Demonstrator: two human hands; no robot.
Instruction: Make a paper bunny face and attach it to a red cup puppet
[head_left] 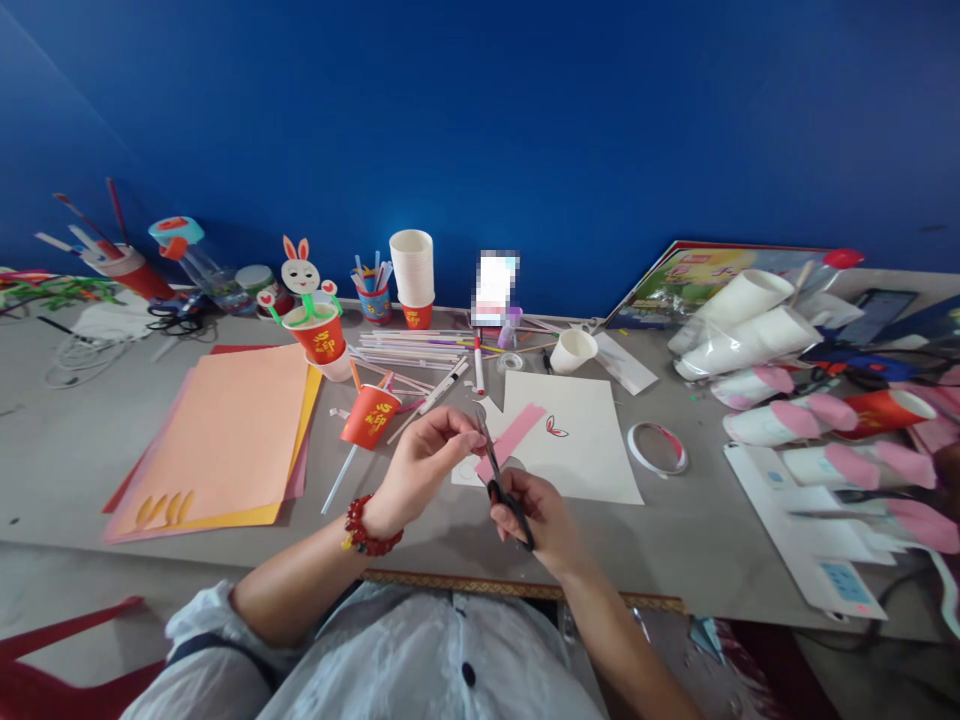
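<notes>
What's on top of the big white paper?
A pink strip lies on the white paper, near two small leaf shapes drawn there. The scissors and right hand cover part, so what's beneath them can't be seen.

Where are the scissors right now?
In the head view, the scissors are just below centre, in the person's right hand, their blades close to the left hand.

The left hand (431,455) bends inward, thumb and forefinger pinched together. Just to its right and nearer the body, the right hand (536,510) is curled in a grip. The left forearm (300,575) and right forearm (626,630) slant inward behind them.
</notes>
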